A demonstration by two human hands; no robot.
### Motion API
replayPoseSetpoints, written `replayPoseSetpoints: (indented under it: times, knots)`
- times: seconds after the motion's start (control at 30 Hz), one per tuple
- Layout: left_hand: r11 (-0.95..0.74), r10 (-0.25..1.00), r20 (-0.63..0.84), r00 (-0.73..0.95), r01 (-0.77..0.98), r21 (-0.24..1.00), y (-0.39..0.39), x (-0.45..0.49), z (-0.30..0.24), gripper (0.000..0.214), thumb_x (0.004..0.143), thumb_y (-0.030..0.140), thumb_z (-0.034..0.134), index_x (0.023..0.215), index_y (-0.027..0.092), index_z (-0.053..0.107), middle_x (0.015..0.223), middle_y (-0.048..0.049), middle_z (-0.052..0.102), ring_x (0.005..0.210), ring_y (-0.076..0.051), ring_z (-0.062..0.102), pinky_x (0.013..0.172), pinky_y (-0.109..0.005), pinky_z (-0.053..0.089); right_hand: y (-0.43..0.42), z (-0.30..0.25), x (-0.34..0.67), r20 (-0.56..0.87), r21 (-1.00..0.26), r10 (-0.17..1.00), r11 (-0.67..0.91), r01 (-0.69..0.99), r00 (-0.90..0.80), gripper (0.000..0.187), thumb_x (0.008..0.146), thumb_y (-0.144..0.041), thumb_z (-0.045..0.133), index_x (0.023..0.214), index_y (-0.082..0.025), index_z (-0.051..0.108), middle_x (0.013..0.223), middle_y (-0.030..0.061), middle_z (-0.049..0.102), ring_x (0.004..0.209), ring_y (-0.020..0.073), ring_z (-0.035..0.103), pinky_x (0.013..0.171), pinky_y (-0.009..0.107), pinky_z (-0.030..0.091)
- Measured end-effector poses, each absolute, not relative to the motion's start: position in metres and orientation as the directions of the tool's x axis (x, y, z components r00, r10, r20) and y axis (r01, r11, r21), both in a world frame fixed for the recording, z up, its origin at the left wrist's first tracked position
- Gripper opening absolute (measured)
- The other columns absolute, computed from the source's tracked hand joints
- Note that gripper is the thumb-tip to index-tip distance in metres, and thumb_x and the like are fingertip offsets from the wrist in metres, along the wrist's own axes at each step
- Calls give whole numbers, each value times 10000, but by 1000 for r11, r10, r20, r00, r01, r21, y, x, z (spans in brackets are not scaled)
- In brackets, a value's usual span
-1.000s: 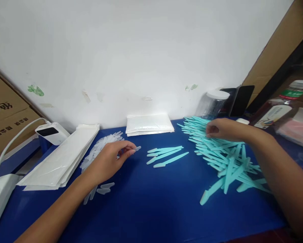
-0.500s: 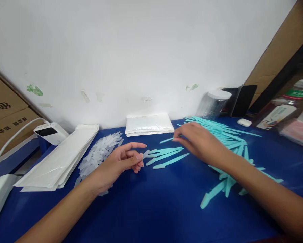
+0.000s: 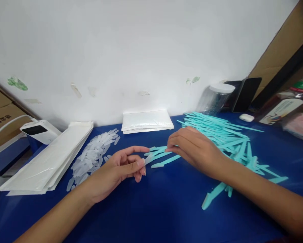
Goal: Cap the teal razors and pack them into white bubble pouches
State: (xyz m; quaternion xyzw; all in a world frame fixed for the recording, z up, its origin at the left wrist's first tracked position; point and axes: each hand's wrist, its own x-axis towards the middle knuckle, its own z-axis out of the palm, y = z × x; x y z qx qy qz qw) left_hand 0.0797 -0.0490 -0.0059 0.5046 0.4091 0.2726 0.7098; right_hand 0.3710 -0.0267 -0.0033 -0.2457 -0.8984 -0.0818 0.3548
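Between thumb and fingers my left hand (image 3: 126, 165) pinches a translucent blade cap (image 3: 148, 158), its free end pointing right. My right hand (image 3: 194, 150) is closed on a teal eyebrow razor, which overlaps other razors and is partly hidden by the fingers. Several teal razors (image 3: 163, 162) lie side by side on the blue table between my hands. Left of my left hand spreads a heap of translucent caps (image 3: 90, 155). Behind and under my right forearm lies a large pile of teal razors (image 3: 217, 130).
White padded packets (image 3: 50, 158) are stacked at left, beside a white device with a cable (image 3: 40, 131). More white packets (image 3: 147, 121) rest against the wall. At back right stand a lidded clear jar (image 3: 217, 99), a dark phone (image 3: 247, 94), a small white case (image 3: 246, 117) and a bottle (image 3: 280, 109).
My right hand has moved left and slightly down with the razor, closer to my left hand. The left hand still pinches the cap. The view has shifted a little.
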Motion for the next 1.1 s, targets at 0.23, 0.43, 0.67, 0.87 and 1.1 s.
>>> replayPoseSetpoints:
  times: [0.23,0.43,0.67,0.87,1.1]
  knots:
    - [362,796,-309,521,0,932,-49,78,-5,521,967,393,815,1433,231,649,889,-24,729,768,-141,647,775,-305,526,-25,-1,377,687,-39,403,851,524,-604,83,1092,-148,584,1091,-224,618,994,68,763,921,214,696,830,381,491]
    - [375,791,-315,524,-9,927,-50,80,-5,516,967,395,814,1431,237,651,878,-18,732,772,-142,647,792,-309,526,-31,1,370,705,-20,346,882,470,-619,77,1065,-125,615,1090,-189,651,987,89,768,888,219,699,814,380,522]
    - [333,795,-285,536,9,943,-53,83,-4,559,941,444,834,1415,218,643,822,-11,714,725,-140,624,712,-286,496,-38,-7,359,743,-77,300,926,369,-599,105,1039,-94,636,1103,-161,687,1014,129,769,905,231,710,779,368,582]
    - [294,762,-228,606,-11,956,-52,81,-10,594,934,426,844,1444,229,612,806,6,699,719,-135,632,665,-262,500,-42,-20,359,740,-169,323,938,303,-589,169,1043,-86,635,1160,-181,711,1081,112,757,947,212,708,812,359,600]
    - [152,783,-188,592,111,982,-53,84,-7,610,971,547,754,1452,212,584,775,-7,703,693,-172,664,679,-303,531,-43,-17,357,750,-169,326,936,309,-576,153,1063,-130,615,1134,-214,721,1052,89,780,908,210,728,793,361,598]
